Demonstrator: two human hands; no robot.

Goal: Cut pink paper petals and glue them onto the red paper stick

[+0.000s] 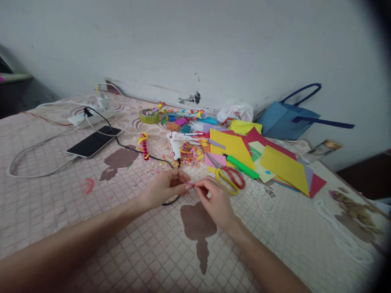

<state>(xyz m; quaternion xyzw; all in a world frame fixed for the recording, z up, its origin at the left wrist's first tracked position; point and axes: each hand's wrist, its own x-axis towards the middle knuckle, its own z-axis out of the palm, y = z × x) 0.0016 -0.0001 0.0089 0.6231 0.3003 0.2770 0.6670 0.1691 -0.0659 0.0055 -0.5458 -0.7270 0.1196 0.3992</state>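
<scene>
Lying well out to the left of the left hand (165, 188), and beyond it, is a dark phone (93, 142). Just past that hand's knuckles sits a white glue gun (175, 148). The left hand is closed narrow, thumb and forefinger pinching one end of a pink paper scrap (190, 185). The right hand (215, 201), fingers curled, pinches the scrap's other end. Scissors (229, 177) lie just beyond the right hand, and coloured paper sheets (284, 165) spread farther right.
</scene>
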